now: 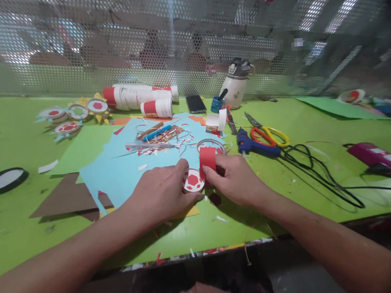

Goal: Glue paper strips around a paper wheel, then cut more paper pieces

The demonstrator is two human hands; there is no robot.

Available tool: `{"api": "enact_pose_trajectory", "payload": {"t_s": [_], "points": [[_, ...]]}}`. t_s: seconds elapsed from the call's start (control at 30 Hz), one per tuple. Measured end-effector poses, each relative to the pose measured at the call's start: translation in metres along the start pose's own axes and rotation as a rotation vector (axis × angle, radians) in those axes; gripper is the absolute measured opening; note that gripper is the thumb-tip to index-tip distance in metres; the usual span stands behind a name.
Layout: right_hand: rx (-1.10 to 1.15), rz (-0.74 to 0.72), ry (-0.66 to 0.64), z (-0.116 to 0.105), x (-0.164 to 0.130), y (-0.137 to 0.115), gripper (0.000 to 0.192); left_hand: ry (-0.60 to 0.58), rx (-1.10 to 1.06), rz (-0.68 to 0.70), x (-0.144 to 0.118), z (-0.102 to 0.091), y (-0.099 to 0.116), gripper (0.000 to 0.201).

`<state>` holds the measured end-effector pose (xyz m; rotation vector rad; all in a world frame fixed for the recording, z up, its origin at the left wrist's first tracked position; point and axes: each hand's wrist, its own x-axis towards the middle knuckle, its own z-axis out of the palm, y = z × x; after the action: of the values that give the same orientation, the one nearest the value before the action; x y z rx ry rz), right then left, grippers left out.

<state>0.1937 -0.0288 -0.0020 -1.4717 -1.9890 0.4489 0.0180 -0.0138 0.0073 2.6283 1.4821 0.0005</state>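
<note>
Two bare forearms, sleeveless to the frame edge, hands (pixel 161 192) without rings.

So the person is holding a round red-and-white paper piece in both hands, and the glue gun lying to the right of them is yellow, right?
Not quite. The glue gun is blue, not yellow; the yellow belongs to a handle of the scissors beside it. The head view shows this. The left hand and right hand do hold the round red-and-white paper piece.
</note>
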Motion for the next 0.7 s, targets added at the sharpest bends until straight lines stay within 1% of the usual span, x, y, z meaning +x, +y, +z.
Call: {"api": "enact_pose_trajectory", "payload": {"t_s": [0.2,0.3,0.4,0.53,0.63,0.7], "points": [[0.048,0.086,0.096,-0.011,-0.001,-0.001,0.026,0.006,-0.030,-0.012,-0.001,-0.002,0.001,0.043],[0.087,0.116,0.129,-0.016,0.000,0.002,0.024,-0.001,-0.102,-0.038,-0.002,-0.007,-0.002,0.040],[0.115,0.134,0.144,-0.017,0.002,0.005,0.026,0.048,-0.204,-0.045,-0.002,-0.014,-0.007,0.045],[0.126,0.132,0.106,-0.017,0.005,0.006,0.030,0.118,-0.295,-0.045,-0.001,-0.020,-0.015,0.057],[0.120,0.127,0.043,-0.017,0.006,0.005,0.029,0.152,-0.320,-0.026,0.001,-0.020,-0.021,0.055],[0.121,0.134,0.025,-0.018,0.006,0.005,0.028,0.146,-0.329,-0.018,0.003,-0.018,-0.025,0.054]]}}
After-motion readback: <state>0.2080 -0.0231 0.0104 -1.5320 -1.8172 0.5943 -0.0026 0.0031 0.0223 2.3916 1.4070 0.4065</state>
